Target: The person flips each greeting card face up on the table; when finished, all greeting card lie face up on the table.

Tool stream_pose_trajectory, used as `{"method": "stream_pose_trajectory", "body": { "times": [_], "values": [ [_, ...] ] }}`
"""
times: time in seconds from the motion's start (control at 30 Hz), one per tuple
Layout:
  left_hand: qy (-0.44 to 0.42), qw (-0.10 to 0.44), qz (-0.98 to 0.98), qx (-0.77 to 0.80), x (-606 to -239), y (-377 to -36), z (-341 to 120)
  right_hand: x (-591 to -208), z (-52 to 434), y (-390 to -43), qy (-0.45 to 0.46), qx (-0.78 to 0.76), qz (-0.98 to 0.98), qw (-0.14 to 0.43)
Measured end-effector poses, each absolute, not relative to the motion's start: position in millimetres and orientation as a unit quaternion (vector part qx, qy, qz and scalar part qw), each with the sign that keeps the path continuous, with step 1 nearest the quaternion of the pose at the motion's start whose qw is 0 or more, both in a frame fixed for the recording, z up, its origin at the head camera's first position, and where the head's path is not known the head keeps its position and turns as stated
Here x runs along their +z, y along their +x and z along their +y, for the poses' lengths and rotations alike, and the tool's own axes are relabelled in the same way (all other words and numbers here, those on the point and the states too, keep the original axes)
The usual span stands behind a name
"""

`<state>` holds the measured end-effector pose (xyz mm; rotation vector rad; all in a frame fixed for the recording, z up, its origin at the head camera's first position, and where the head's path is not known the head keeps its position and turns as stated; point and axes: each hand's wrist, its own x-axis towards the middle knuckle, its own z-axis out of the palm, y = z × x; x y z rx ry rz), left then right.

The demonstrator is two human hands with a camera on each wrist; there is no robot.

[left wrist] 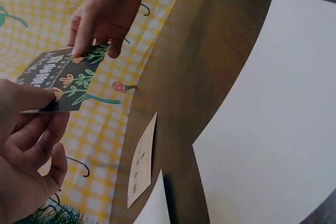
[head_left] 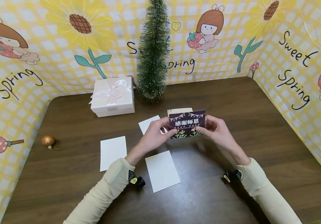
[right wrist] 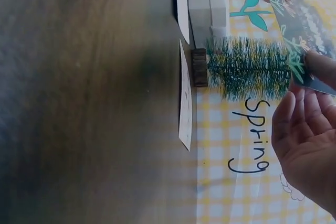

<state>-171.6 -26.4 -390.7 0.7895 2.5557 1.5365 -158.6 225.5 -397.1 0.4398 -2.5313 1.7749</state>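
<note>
Dark card (head_left: 187,125), white Chinese lettering (head_left: 186,120) above orange-and-green flowers (head_left: 181,134), held tilted in mid-air

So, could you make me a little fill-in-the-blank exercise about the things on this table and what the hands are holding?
1. The dark card, held between the left hand and the right hand, bears large writing coloured ____.
2. The gift box has a ribbon tied in a ____.
3. In the head view, the green tree stands to the ____ of the gift box.
4. In that view, the small ornament lies near the table's ____ edge.

Missing words: white; bow; right; left.
</note>
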Motion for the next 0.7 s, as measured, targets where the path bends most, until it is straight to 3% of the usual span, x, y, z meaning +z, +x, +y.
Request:
{"method": "stream_pose_trajectory", "body": {
  "times": [0.37, 0.7],
  "values": [
    [0.185, 0.058, 0.857, 0.477, -411, -167, -6, -407, 232, -153, 0.084, 0.459, -0.884, -0.03],
    [0.174, 0.069, 0.919, 0.348, -435, -162, 3, -421, 237, -152, 0.076, 0.357, -0.926, -0.097]
  ]
}}
